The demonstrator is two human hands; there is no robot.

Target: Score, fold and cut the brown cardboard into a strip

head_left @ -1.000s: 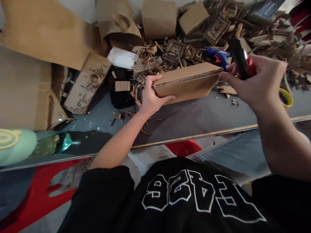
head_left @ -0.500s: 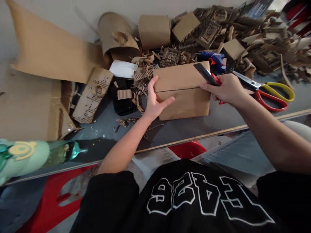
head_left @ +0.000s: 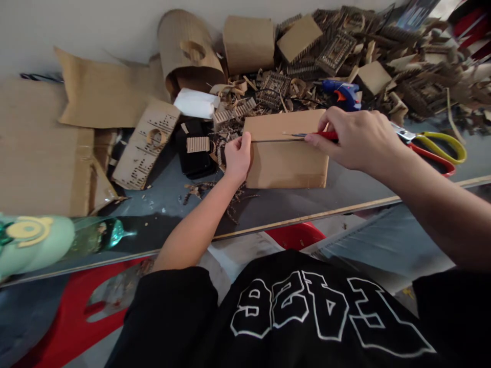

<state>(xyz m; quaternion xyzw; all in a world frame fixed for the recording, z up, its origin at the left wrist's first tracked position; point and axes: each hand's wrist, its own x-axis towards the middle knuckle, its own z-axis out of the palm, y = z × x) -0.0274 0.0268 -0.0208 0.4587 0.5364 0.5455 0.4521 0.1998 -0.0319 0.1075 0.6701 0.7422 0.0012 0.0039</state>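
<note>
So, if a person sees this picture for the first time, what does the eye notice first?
Probably the cardboard piece at the middle of the bench: the left hand grips its left edge while the right hand holds a red-handled knife flat along a line across it. Next, the yellow-and-red scissors at right, before the pile of cardboard scraps along the wall.

Knife (head_left: 307,136) blade along cardboard box (head_left: 287,158)

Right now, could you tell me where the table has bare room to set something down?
Bare grey table runs along the near edge, before the cardboard box and beneath the scissors; another patch lies left of the left hand. The back is crowded with cardboard scraps.
</note>
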